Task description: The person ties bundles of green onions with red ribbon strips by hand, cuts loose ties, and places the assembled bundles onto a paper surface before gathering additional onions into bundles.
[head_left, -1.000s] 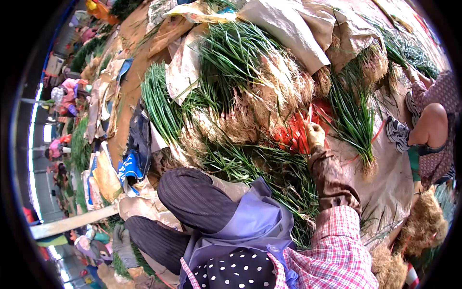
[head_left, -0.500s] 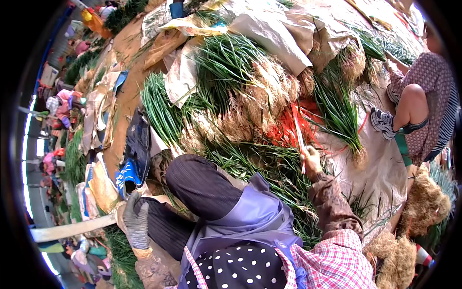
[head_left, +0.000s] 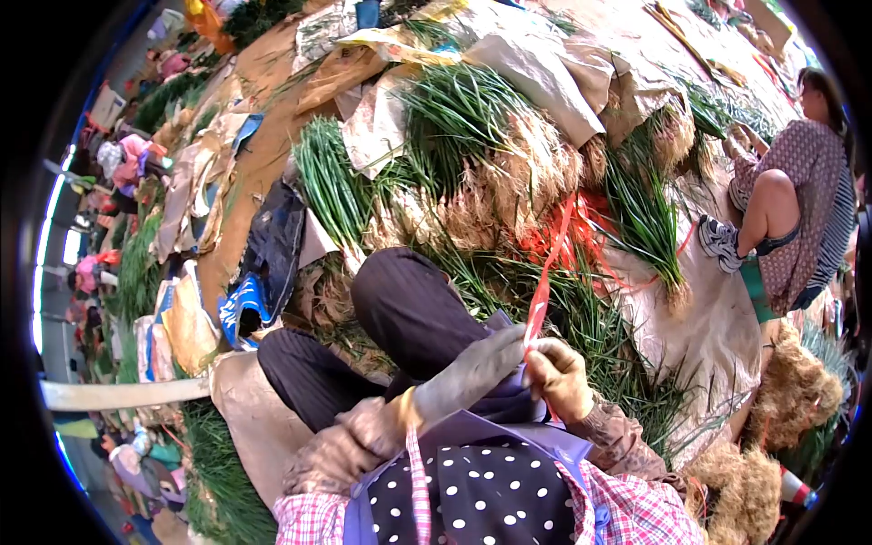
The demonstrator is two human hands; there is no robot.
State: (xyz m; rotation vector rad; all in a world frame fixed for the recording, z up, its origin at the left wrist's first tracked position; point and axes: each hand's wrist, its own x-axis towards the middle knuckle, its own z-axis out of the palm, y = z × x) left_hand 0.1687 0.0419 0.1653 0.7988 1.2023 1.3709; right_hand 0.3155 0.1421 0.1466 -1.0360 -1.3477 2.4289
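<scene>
A red plastic strip [head_left: 538, 295] runs from the red pile [head_left: 568, 232] down to my lap. My right hand [head_left: 559, 377], in a tan glove, pinches its lower part. Gloved in grey, my left hand [head_left: 470, 371] touches the strip beside the right fingers; whether it grips the strip is hidden. Beyond my knees, green onion bundles [head_left: 463, 109] lie with pale roots towards me. Another bundle [head_left: 640, 213] rests right of the red pile. Loose green stalks [head_left: 599, 341] spread to the right of my lap.
A co-worker [head_left: 790, 195] crouches at the right, near brown fibrous clumps [head_left: 795, 386]. Pale sacks [head_left: 536, 77] partly cover the bundles. Dark and blue bags [head_left: 263, 263] lie left of my knees. A pale bar [head_left: 127, 393] and more people are at the far left.
My right hand has drawn the red strip from the pile towards my lap. My left hand has come from the far left to meet it.
</scene>
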